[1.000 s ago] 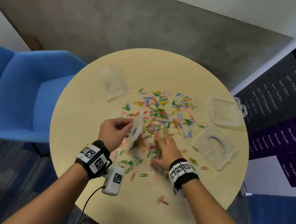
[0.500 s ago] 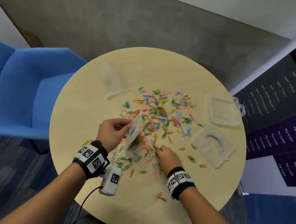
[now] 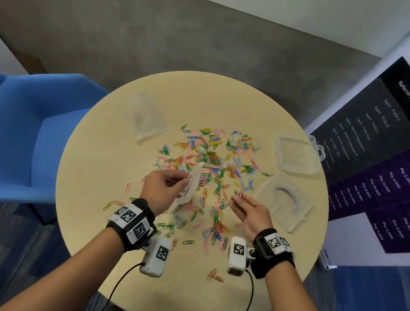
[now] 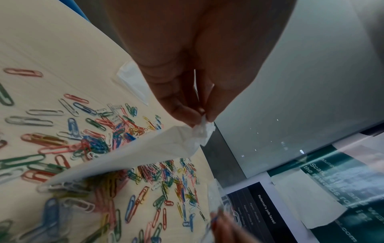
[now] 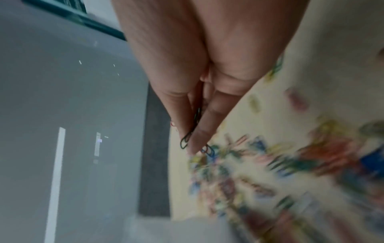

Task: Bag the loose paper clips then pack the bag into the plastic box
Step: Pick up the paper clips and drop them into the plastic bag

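A: Pinching the top edge of a clear bag (image 3: pixel 187 190), the left hand (image 3: pixel 160 191) holds it at frame centre; its lower corner rests among the paper clips (image 3: pixel 211 161).

B: Right hand (image 3: pixel 251 213)?

A: Just right of centre, fingertips closed on a few clips (image 5: pixel 190 136).

B: The plastic box (image 3: pixel 296 155)?

A: Open, at the table's (image 3: pixel 105 166) right edge; its lid (image 3: pixel 284 201) lies just below. A spare bag (image 3: pixel 146 119) lies upper left.

Blue armchair (image 3: pixel 14 130) beside round table (image 3: pixel 101 192), grey floor (image 3: pixel 163 36)
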The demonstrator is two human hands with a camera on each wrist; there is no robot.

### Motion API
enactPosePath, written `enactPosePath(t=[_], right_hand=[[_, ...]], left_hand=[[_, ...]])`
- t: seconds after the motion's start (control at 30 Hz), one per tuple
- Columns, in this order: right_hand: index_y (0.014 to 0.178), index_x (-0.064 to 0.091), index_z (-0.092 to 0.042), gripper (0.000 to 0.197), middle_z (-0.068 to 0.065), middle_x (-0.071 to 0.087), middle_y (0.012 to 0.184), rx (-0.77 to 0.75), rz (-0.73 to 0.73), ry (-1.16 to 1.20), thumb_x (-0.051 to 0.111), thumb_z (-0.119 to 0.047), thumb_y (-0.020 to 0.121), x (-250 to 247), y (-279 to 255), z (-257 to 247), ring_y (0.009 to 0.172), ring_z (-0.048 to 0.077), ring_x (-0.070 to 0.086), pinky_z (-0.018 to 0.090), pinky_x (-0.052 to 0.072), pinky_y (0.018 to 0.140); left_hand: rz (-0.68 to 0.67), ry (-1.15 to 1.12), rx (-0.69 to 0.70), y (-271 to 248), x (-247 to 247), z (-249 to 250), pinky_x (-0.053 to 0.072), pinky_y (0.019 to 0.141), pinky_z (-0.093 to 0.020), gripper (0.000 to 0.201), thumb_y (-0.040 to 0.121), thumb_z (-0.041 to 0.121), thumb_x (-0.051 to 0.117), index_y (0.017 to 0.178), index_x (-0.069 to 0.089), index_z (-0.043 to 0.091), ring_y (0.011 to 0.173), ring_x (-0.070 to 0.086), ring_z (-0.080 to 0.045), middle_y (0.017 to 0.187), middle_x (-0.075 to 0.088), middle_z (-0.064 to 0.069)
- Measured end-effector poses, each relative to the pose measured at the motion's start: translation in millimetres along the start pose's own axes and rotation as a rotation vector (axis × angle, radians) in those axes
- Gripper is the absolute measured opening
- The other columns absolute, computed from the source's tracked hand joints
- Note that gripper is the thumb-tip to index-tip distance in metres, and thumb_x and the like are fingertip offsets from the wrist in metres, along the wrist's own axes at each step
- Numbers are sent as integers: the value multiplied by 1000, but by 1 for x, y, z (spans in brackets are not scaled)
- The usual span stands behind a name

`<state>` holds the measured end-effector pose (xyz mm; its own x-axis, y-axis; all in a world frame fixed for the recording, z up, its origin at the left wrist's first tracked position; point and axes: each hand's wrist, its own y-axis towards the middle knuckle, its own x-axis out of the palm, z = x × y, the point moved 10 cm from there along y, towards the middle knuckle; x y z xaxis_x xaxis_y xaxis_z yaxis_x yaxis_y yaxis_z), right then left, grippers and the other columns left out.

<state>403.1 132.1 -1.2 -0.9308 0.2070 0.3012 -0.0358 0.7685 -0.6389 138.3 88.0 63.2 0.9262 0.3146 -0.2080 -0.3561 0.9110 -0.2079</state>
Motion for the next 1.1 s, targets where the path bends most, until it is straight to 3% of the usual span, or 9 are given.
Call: enactPosePath(t=[0.2,0.33,0.53,0.6,0.7,0.8,0.9,1.0,1.1], right_hand=[[103,68,8,17,15,72,88,-29,-255,-89,63,5,86,73,-32,-7,73,18,69,24,60,74],[108,67,10,23,26,70,98,-90,-141,-315,65,6,86,72,-23,1,79,26,72,31,60,77],[83,69,-3,12,18,67,86,-89,-138,-651,57,0,83,78,-23,-3,87,31,69,48,57,86],[70,60,-9,8,20,63,80,-163,-122,-859,53,-10,72,81,-23,-10,87,39,67,56,56,82],[61,54,-15,15,21,66,74,-373,-123,-1068,58,-11,75,87,-23,-25,77,36,68,50,59,70],[98,73,-11,15,7,72,85,-516,-60,-890,69,-7,84,76,-35,-51,76,17,71,34,61,72],[102,73,-9,16,6,72,85,-549,142,-765,67,-8,87,18,-29,-68,73,17,72,31,61,69],[116,67,-14,29,8,68,109,-310,308,-1163,64,-18,88,-59,-1,-45,98,24,66,36,53,91],[138,49,-8,49,17,49,131,-121,424,-1457,59,-19,91,-114,11,-13,118,35,51,38,44,99]], left_hand=[[-83,32,61,-1,31,12,54,59,-17,10,88,12,69,96,76,10,61,67,-6,77,73,-5],[-147,47,90,-1,47,18,53,58,-16,8,90,14,68,91,74,10,62,67,-6,77,73,-5],[-354,76,89,0,72,9,60,69,-29,15,93,25,65,89,73,13,73,70,-20,82,74,-5],[-406,95,112,-2,79,12,60,69,-30,18,93,27,64,88,72,11,72,70,-21,80,73,-6],[-382,66,87,1,79,10,59,66,-28,19,92,26,65,92,71,8,71,70,-17,81,73,-8],[-289,-11,17,8,67,4,56,65,-26,15,93,19,64,93,70,5,67,68,-16,80,72,-9],[-270,-125,-42,9,57,-2,56,65,-25,12,93,15,63,90,71,6,67,65,-14,75,68,-6],[-262,-195,-69,9,50,-6,59,73,-35,10,93,13,63,87,71,9,71,65,-19,75,68,-6],[-223,-194,-80,10,38,-7,59,75,-36,12,93,12,64,84,72,13,72,66,-18,76,71,-3]])
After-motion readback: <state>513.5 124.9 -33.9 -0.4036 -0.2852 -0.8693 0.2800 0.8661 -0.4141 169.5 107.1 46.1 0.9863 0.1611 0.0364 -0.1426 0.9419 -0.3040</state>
